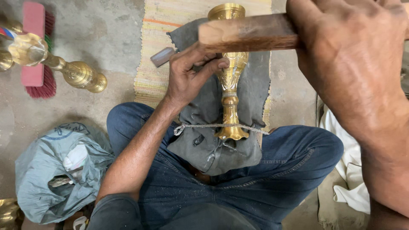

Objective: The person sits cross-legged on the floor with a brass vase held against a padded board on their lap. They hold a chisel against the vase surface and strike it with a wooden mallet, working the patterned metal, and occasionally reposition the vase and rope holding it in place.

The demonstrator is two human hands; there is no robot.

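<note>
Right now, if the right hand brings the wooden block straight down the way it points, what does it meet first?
Probably the brass vase, near where the left hand pinches it. The wooden block in the right hand hangs just above that spot, but depth is unclear from this view, so the fingers might be met first.

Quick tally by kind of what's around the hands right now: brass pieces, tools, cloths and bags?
Brass pieces: 3. A tall engraved brass vase under the left hand, a lying brass stand, a brass piece at the bottom-left corner.
Wooden mallet in the right hand: 1
Red brush: 1
Grey cloth: 1
Grey plastic bag: 1
Total: 7
</note>
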